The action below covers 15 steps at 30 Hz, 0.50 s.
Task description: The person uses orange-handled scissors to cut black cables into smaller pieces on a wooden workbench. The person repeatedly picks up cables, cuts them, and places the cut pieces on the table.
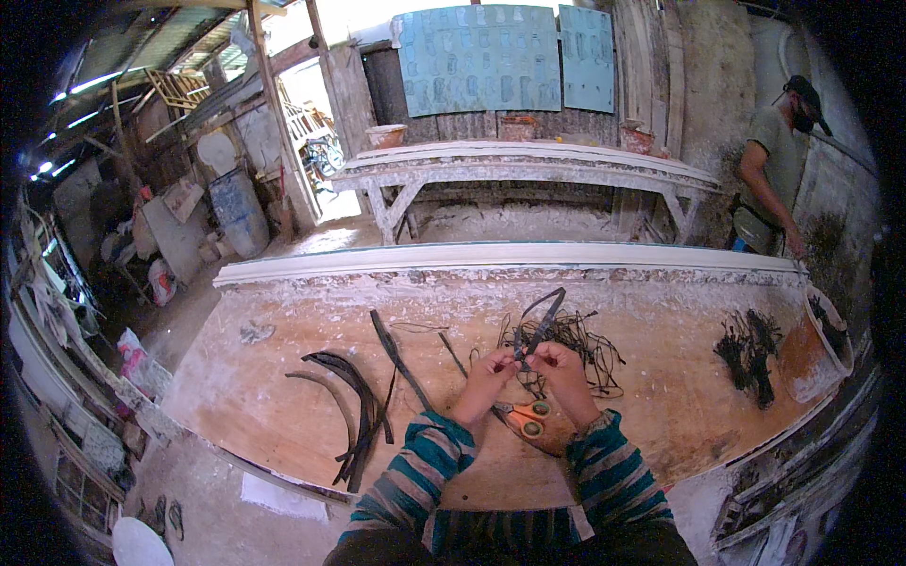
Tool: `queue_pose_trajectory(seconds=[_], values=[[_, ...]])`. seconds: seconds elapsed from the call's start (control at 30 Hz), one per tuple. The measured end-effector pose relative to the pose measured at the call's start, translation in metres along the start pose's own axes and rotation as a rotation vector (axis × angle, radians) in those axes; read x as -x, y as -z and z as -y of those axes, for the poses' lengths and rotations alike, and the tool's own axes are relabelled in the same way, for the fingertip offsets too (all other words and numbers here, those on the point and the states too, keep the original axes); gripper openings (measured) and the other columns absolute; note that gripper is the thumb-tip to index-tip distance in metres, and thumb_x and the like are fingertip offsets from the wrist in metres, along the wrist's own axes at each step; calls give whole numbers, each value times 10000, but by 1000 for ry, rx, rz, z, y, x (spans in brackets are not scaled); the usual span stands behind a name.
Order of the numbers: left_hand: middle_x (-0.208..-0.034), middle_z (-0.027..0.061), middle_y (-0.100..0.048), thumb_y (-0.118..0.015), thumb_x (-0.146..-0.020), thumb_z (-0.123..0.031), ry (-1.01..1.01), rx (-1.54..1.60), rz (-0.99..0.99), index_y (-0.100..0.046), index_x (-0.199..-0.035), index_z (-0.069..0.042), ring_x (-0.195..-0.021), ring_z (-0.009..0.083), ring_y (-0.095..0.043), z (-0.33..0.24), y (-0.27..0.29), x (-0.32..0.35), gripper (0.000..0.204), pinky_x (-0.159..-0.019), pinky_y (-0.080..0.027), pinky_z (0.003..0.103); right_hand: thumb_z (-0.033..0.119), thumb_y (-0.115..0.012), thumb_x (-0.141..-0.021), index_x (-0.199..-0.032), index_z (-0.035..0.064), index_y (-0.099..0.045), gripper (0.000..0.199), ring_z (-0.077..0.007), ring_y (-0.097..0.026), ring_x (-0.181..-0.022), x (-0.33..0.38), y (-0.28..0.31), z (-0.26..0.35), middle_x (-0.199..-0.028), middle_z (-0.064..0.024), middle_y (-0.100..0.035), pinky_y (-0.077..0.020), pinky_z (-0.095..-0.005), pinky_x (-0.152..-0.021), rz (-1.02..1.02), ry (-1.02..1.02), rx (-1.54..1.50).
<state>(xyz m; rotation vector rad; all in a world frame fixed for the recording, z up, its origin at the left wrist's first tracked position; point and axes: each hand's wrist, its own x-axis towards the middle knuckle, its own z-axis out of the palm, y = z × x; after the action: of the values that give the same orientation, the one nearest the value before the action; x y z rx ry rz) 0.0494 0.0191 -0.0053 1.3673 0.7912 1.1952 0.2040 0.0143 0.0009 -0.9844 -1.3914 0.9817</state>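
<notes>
My left hand and my right hand meet over the middle of the wooden table, fingers pinched together. Between them they grip a dark flat strip, bent into a loop that rises above the fingertips. Its lower part is hidden by my fingers. Orange-handled scissors lie just below my hands, partly hidden by my left hand. Beyond and beside my right hand spreads a tangle of thin black cords. A long dark strip lies left of my left hand, and several curved strips are heaped farther left.
Black cord bundles lie at the right, beside a tipped orange-brown bucket. A long white moulding runs along the table's far edge. Another bench stands behind it. A person in a cap works at the far right.
</notes>
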Motion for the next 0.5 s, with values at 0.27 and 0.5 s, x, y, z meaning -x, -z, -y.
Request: queue_pose_trajectory(seconds=[0.27,0.5], values=[[-775,-80,-483,-517,-888,-124,151,138,79,-541,-1165,-89,-653,23,-394,-1,3,-1,281,-557,-317,155,103,-597,-821,-750,45,-521,119,-55,-432,-592,0,2,5,-657,33,-503,-355,-214,-534,35,-63,-125],[-833,-51,-522,-559,-862,-104,200,467,234,-356,-1305,-121,-652,25,-436,-8,4,0,488,-558,-367,153,104,-578,-836,-858,47,-555,65,-57,-478,-668,1,4,15,-745,23,-553,-379,-206,-589,160,-157,-279]])
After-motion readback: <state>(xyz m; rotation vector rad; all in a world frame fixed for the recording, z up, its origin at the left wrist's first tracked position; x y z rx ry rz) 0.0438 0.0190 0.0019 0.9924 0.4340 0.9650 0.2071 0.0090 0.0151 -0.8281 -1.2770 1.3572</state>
